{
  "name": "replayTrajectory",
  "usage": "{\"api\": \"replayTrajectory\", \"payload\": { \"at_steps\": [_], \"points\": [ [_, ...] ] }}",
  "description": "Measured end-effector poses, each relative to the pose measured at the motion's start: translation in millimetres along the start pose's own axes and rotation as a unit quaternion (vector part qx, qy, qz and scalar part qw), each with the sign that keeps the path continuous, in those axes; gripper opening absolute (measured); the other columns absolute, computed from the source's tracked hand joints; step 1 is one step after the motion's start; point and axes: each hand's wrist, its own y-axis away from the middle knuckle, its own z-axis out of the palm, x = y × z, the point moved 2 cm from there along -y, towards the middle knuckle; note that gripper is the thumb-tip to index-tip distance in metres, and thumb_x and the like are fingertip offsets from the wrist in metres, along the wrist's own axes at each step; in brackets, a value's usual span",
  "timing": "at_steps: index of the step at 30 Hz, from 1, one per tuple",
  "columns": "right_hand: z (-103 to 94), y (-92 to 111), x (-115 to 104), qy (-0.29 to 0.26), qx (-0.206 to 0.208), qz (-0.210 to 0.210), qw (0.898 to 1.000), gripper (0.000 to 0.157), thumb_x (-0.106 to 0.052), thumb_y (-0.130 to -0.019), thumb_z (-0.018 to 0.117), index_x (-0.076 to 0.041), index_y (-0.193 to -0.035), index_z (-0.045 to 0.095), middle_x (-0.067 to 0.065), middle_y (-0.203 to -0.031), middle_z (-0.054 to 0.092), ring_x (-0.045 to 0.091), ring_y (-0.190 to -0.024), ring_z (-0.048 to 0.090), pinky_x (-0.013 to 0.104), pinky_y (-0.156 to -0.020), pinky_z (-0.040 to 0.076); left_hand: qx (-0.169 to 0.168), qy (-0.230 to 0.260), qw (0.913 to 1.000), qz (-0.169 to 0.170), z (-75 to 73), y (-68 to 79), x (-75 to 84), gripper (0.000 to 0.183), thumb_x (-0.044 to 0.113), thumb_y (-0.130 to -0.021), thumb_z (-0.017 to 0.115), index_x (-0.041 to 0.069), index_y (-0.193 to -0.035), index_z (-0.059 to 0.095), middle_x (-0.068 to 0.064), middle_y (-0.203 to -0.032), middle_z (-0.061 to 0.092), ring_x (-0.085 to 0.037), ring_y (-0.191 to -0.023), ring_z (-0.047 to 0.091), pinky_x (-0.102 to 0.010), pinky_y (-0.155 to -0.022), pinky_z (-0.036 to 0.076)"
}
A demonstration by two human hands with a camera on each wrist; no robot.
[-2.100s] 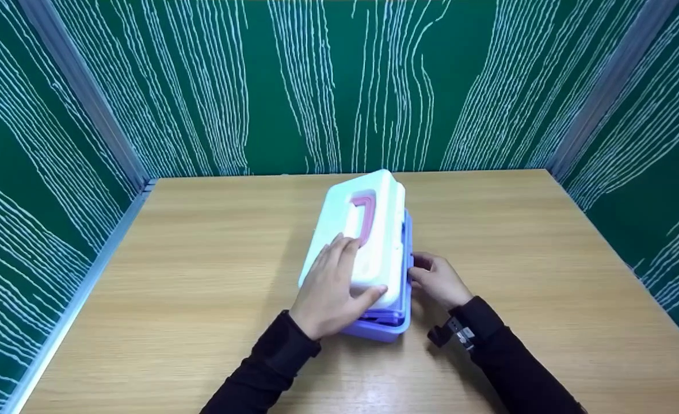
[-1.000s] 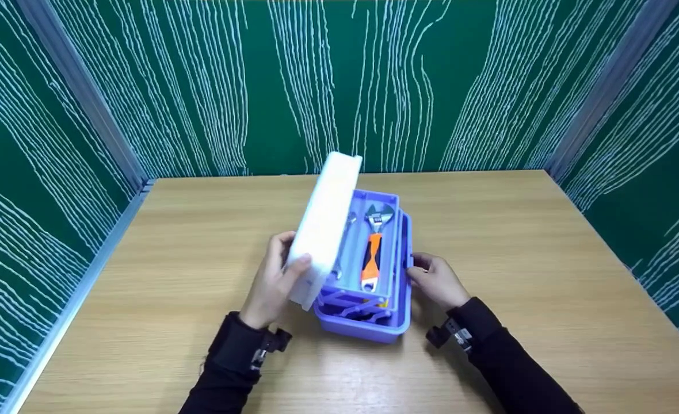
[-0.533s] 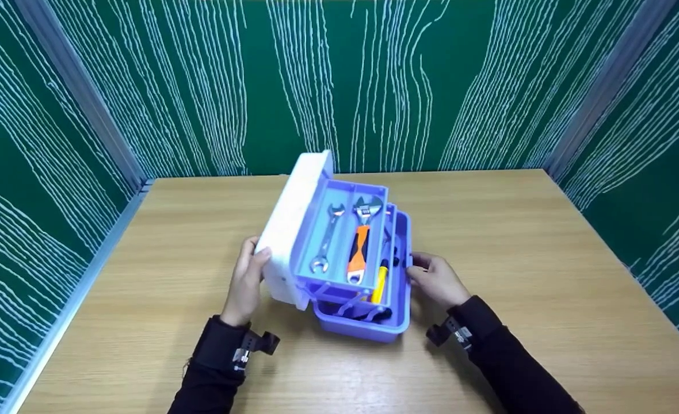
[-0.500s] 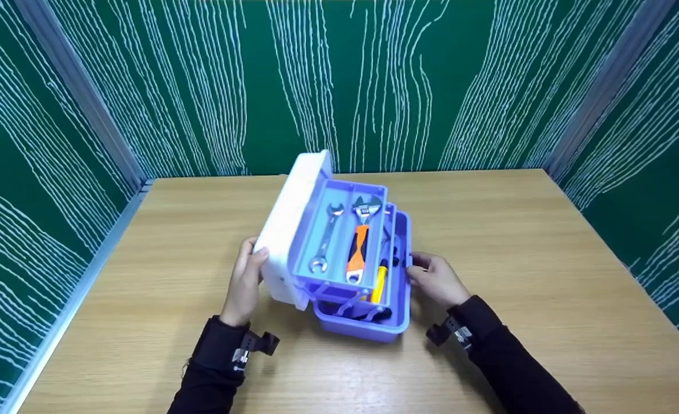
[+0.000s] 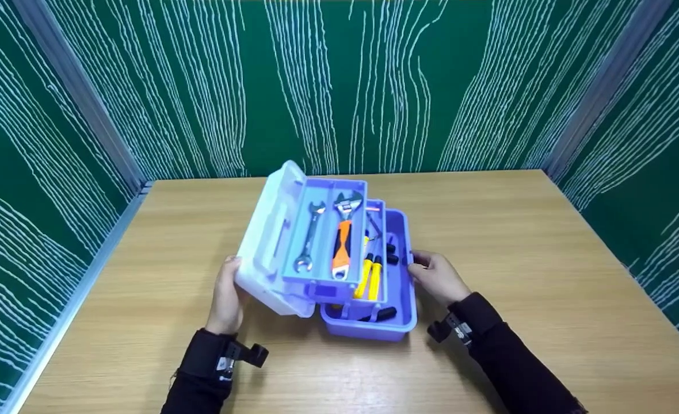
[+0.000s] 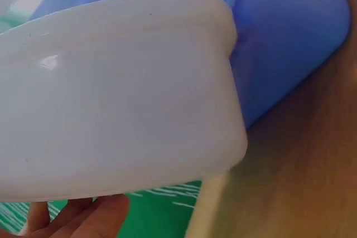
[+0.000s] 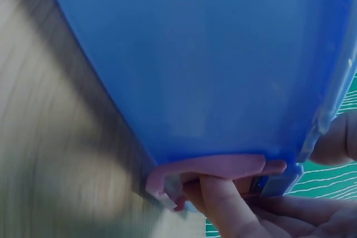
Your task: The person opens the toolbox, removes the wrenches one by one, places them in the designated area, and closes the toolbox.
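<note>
A purple toolbox [image 5: 368, 330] stands on the table with its stepped trays swung out to the left. My left hand [image 5: 224, 296] holds the outer edge of its tilted whitish lid [image 5: 259, 241]; in the left wrist view, fingers [image 6: 109, 215] lie against the lid. My right hand [image 5: 440, 279] grips the right side of the base. There, the right wrist view shows a finger at the pink latch [image 7: 223, 165] and the thumb [image 7: 337, 137] by the rim. An open-end wrench [image 5: 311, 236] and an orange-handled adjustable wrench [image 5: 342, 238] lie in the top tray.
Yellow-handled tools [image 5: 376, 279] sit in the lower tray, and black-handled pieces [image 5: 385, 313] lie in the base. The wooden table [image 5: 489, 218] extends around the toolbox. Green walls with white lines [image 5: 472, 57] stand behind and at both sides.
The lid has swung from over the box to the left with my left hand, drawing out the trays and uncovering the tools. My right hand stays at the base's right side.
</note>
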Motion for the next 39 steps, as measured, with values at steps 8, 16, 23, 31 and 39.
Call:
{"api": "replayTrajectory", "payload": {
  "at_steps": [8,16,23,31,39],
  "points": [
    [-0.4,0.3,-1.6,0.000,-0.007,0.002,1.000,0.049,-0.005,-0.094,0.049,0.013,-0.139,0.044,0.030,-0.121,0.061,0.013,-0.088,0.063,0.015,-0.072,0.053,0.021,-0.012,0.9974,-0.067,-22.3,-4.0,-1.7,0.031,0.028,-0.105,0.032,0.013,-0.108,0.059,0.004,-0.089,0.061,-0.008,-0.080,0.060,-0.023,-0.072,0.051],
    [-1.6,0.6,-1.4,0.014,-0.008,0.013,1.000,0.049,-0.007,-0.095,0.050,0.012,-0.139,0.044,0.031,-0.125,0.061,0.020,-0.095,0.066,0.019,-0.078,0.056,0.002,-0.023,0.9928,-0.117,-34.8,-8.4,-12.5,0.056,0.049,-0.104,0.030,0.007,-0.134,0.051,0.000,-0.101,0.064,-0.015,-0.090,0.064,-0.031,-0.079,0.053],
    [-1.8,1.1,0.7,0.007,-0.007,0.006,1.000,0.047,-0.006,-0.094,0.048,0.013,-0.138,0.045,0.032,-0.124,0.061,0.019,-0.096,0.066,0.018,-0.078,0.055,0.028,-0.004,0.9874,-0.156,-40.2,-11.0,-19.6,0.050,0.039,-0.103,0.040,0.001,-0.134,0.049,-0.001,-0.097,0.066,-0.015,-0.087,0.065,-0.029,-0.075,0.055],
    [-0.4,-0.2,2.8,-0.004,-0.008,0.012,1.000,0.048,-0.007,-0.095,0.044,0.015,-0.137,0.044,0.033,-0.126,0.059,0.027,-0.103,0.067,0.020,-0.080,0.056,0.027,-0.122,0.9812,-0.147,-48.5,-12.3,-22.6,0.039,0.010,-0.099,0.044,-0.016,-0.127,0.050,-0.010,-0.101,0.065,-0.012,-0.088,0.061,-0.022,-0.078,0.052],
    [-0.6,2.8,-0.8,0.024,-0.011,-0.007,1.000,0.048,-0.006,-0.094,0.051,0.013,-0.138,0.046,0.031,-0.126,0.060,0.028,-0.103,0.065,0.018,-0.078,0.055,0.006,-0.273,0.9568,-0.101,-49.0,-8.8,-24.3,0.040,0.001,-0.099,0.035,-0.018,-0.132,0.048,-0.035,-0.133,0.054,-0.027,-0.110,0.061,-0.034,-0.094,0.052]
  ]
}}
